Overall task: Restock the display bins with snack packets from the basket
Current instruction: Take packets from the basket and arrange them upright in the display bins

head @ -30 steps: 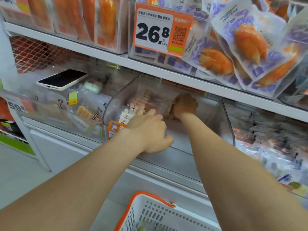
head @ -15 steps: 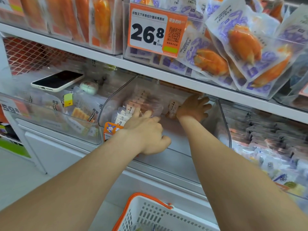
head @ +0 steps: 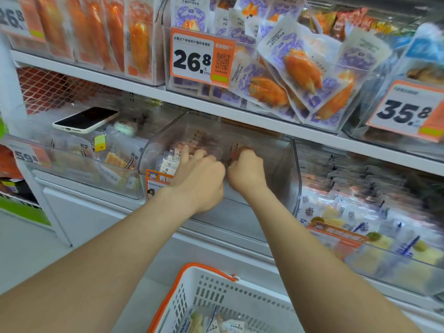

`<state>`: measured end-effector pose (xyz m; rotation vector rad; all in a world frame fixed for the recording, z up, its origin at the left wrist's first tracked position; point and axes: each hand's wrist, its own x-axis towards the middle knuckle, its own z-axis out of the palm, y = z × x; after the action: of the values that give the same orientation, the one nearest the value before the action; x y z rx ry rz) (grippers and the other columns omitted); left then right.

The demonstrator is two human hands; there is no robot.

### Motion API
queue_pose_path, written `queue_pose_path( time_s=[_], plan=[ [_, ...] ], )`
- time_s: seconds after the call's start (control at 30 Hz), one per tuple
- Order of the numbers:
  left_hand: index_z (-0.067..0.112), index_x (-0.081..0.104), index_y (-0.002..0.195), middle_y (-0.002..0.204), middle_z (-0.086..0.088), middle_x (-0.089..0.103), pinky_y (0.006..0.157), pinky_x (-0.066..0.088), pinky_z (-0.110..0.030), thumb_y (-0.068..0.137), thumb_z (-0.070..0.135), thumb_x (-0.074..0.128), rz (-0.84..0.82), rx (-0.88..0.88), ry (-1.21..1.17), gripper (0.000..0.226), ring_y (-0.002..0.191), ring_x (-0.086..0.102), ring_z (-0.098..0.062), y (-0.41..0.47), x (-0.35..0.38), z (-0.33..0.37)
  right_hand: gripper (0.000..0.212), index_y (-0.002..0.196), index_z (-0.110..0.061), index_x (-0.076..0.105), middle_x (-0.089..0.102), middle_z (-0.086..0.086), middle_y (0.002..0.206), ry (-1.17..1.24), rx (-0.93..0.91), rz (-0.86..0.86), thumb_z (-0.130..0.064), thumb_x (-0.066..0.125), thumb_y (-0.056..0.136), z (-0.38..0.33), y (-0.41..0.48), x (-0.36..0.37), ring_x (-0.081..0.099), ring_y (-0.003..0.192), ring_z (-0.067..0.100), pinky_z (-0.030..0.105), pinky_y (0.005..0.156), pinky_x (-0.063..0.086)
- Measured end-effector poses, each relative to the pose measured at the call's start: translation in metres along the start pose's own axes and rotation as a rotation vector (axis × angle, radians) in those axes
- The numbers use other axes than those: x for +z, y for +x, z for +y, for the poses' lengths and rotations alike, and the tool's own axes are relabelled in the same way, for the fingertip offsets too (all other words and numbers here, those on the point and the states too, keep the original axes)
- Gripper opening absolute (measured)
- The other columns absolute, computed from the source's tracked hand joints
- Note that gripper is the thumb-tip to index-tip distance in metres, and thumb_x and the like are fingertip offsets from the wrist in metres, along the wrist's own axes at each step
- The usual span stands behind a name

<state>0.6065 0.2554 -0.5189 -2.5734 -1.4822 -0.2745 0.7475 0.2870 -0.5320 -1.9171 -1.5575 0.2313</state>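
head view — down, near bin (head: 230, 218)

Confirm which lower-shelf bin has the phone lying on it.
The left bin: a dark-screened phone lies screen-up on top of its packets. The middle bin, where the left hand and right hand reach, and the right bin carry none.

Clear plastic middle bin (head: 240, 217): mouth open under white shelf board (head: 216, 109), headroom low. Pale snack packets (head: 168, 164) stacked in left part; right part bare to bin floor. Left hand (head: 199, 179) and right hand (head: 245, 174), latter gripping brownish packet (head: 237, 150), fill mouth's centre. White slotted basket with orange rim (head: 211, 294) below, top open.
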Motion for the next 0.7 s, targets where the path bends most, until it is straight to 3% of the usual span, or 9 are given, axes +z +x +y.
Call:
queue_pose_path(
  time_s=[0.1,0.2,0.3,0.4,0.5,0.6,0.7],
  plan=[
    [0.016,0.06,0.123,0.129,-0.006,0.059,0.112,0.03,-0.048,0.093,0.027,0.051,0.092,-0.008,-0.037,0.034,0.13,0.045,-0.033,-0.021,-0.012,0.015,0.024,0.108,-0.013,0.067,0.069,0.01,0.105,0.067,-0.266,0.146,-0.004,0.054,0.09,0.0,-0.05,-0.014,0.065,0.098,0.032,0.042,0.082,0.052],
    [0.018,0.054,0.122,0.123,-0.007,0.055,0.098,0.04,-0.044,0.087,0.025,0.057,0.143,-0.003,-0.062,0.036,0.118,0.046,-0.033,-0.049,-0.019,0.035,0.028,0.113,-0.014,0.065,0.068,0.005,0.102,0.082,-0.422,0.22,-0.006,0.051,0.09,0.014,-0.101,-0.026,0.062,0.094,0.027,0.041,0.078,0.049],
    [0.02,0.055,0.118,0.117,-0.007,0.055,0.09,0.041,-0.042,0.09,0.028,0.057,-0.013,-0.005,-0.11,0.029,0.116,0.049,-0.032,-0.076,-0.014,0.061,0.034,0.118,-0.016,0.062,0.069,0.002,0.095,0.053,-0.408,0.211,-0.007,0.05,0.088,0.049,-0.144,-0.03,0.063,0.085,0.029,0.042,0.065,0.049],
    [0.026,0.052,0.104,0.11,-0.006,0.064,0.08,0.04,-0.041,0.093,0.032,0.052,-0.182,0.146,-0.101,0.012,0.107,0.06,-0.033,-0.098,0.008,0.09,0.029,0.108,-0.02,0.066,0.072,0.004,0.094,-0.018,-0.34,0.024,-0.015,0.046,0.087,0.103,-0.175,-0.026,0.066,0.08,0.032,0.043,0.063,0.051],
    [0.027,0.057,0.117,0.112,-0.004,0.068,0.072,0.04,-0.036,0.098,0.031,0.051,-0.404,0.29,-0.053,0.021,0.1,0.063,-0.031,-0.117,0.038,0.112,0.031,0.111,-0.022,0.068,0.073,0.004,0.11,-0.138,-0.247,-0.289,-0.016,0.046,0.091,0.158,-0.208,-0.014,0.067,0.095,0.03,0.039,0.072,0.053],
    [0.022,0.061,0.118,0.11,-0.005,0.066,0.079,0.053,-0.041,0.1,0.032,0.049,-0.586,0.418,-0.006,0.024,0.095,0.064,-0.03,-0.133,0.07,0.128,0.034,0.124,-0.025,0.065,0.069,0.007,0.12,-0.325,-0.114,-0.541,-0.017,0.045,0.098,0.204,-0.238,0.002,0.065,0.104,0.03,0.04,0.079,0.054],
    [0.021,0.063,0.116,0.105,-0.004,0.066,0.08,0.057,-0.046,0.101,0.025,0.048,-0.742,0.473,0.003,0.022,0.092,0.065,-0.029,-0.144,0.095,0.14,0.037,0.13,-0.026,0.061,0.064,0.008,0.125,-0.405,-0.028,-0.749,-0.014,0.045,0.099,0.234,-0.267,0.022,0.063,0.105,0.03,0.042,0.085,0.055]
  ],
)
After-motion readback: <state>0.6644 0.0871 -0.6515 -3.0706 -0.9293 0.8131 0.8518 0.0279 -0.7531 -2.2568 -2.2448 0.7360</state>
